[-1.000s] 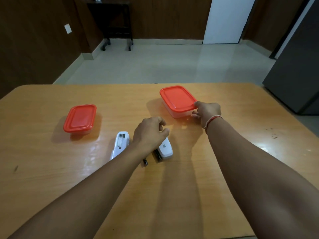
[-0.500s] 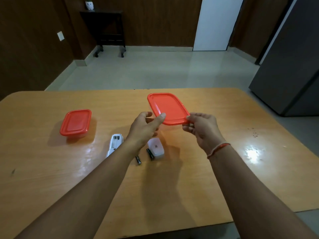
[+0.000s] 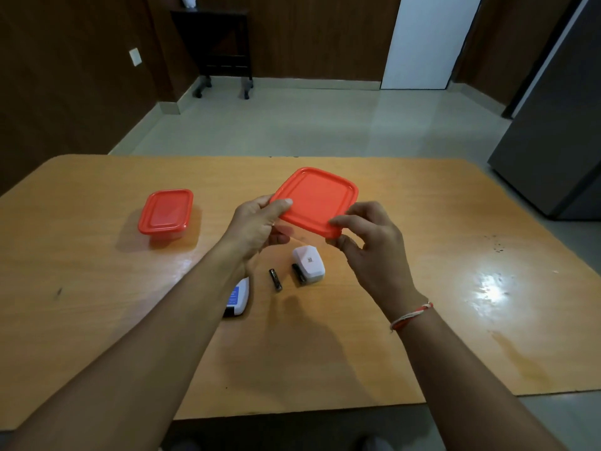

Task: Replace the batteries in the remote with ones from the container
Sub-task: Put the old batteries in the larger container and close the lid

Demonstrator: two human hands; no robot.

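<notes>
We record a wooden bench point(image 3: 422, 336), orange-tan and glossy, filling the middle band of the frame, with a bright glare patch at centre right.

We hold the container point(image 3: 313, 201) above the bench at frame centre: an orange-red lid, rectangular with rounded corners and a raised rim, tilted toward the camera; a clear base shows faintly beneath it. Our left hand point(image 3: 257, 227) takes its left edge, thumb on the lid, fingers curled beneath, a closed grip. Our right hand point(image 3: 367, 242) pinches the near right corner between thumb and fingertips; a red-and-white thread band point(image 3: 411, 316) circles that wrist.

A second container point(image 3: 166, 213), same orange-red lid over a clear base, sits closed at centre left of the frame.

The remote point(image 3: 239, 297), white with a blue panel, lies below centre, mostly hidden behind our left forearm.

A white cover piece point(image 3: 309, 263), bearing a small printed code, lies just below the held container.

One dark battery point(image 3: 275, 279) lies alone between remote and cover; another battery point(image 3: 298, 273) lies against the cover's left edge.
</notes>
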